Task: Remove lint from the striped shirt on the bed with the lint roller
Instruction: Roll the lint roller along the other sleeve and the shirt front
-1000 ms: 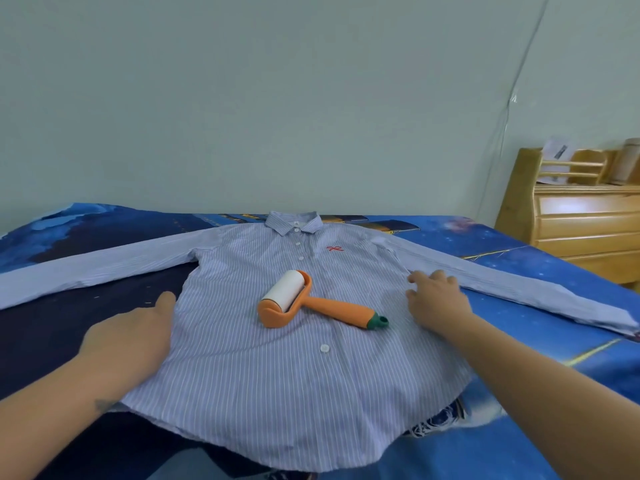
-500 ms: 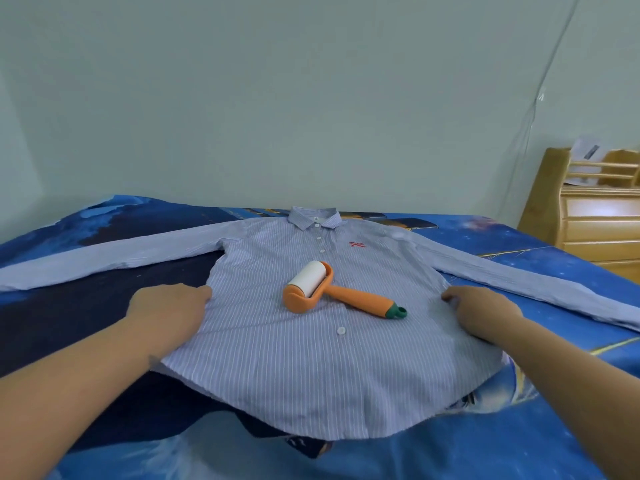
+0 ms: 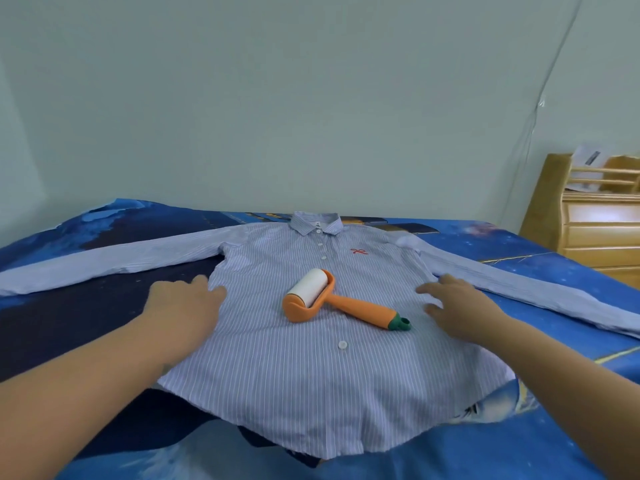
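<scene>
A light blue striped shirt [image 3: 311, 382] lies flat on the bed, front up, buttoned, sleeves spread to both sides. On its chest rests the lint roller [image 3: 341, 303], with an orange carrot-shaped handle, a green tip pointing right and a white roll at the upper left. My left hand [image 3: 183, 306] lies palm down on the shirt's left edge, fingers spread. Over the right side of the shirt, just right of the roller's handle, my right hand [image 3: 457, 308] hovers with fingers apart. Neither hand holds anything.
The bed carries a blue space-print cover [image 3: 519, 441]. A pale wall stands behind the bed. A wooden cabinet [image 3: 595, 220] with papers on top stands at the right. A thin cable [image 3: 540, 102] hangs down the wall by it.
Both hands slid up along the shirt's sides toward the armpits, and the right hand opened and moved inward toward the roller's handle. The view shifted slightly.
</scene>
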A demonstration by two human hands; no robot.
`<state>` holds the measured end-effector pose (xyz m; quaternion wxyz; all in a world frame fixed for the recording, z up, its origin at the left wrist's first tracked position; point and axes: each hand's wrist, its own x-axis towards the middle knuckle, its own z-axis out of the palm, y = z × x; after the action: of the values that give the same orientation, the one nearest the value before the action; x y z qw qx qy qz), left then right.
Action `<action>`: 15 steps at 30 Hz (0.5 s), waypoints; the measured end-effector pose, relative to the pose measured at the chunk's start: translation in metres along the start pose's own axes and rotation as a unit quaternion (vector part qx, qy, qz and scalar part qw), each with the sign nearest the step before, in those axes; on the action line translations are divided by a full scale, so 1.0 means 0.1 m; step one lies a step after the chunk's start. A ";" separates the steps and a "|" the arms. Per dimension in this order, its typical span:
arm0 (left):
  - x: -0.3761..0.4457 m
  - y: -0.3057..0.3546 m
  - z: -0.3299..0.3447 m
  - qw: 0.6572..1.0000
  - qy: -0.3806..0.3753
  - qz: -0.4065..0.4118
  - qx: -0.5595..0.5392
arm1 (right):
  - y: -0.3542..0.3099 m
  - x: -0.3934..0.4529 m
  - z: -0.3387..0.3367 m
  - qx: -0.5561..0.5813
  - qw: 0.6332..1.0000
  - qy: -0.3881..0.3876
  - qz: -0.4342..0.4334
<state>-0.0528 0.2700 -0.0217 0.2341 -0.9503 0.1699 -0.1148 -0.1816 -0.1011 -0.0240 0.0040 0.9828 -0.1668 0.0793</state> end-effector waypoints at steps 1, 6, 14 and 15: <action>0.04 0.07 -0.03 0.999 0.026 0.011 -0.028 | -0.14 0.00 -0.01 0.045 0.998 0.018 -0.034; 0.23 0.36 -0.08 0.983 0.089 0.061 -0.146 | -0.78 0.07 0.07 0.151 0.983 0.004 -0.106; 0.50 0.41 0.02 0.969 0.091 0.091 -0.211 | -1.02 0.19 0.29 0.138 0.982 0.011 -0.125; 0.52 0.40 0.04 0.969 0.087 0.094 -0.209 | -1.02 0.20 0.30 0.142 0.982 0.016 -0.124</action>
<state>-0.0144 0.2183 -0.0374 0.0244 -0.9443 0.2985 -0.1364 -0.1250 -0.0126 -0.0484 -0.1231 0.9850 -0.0301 0.1171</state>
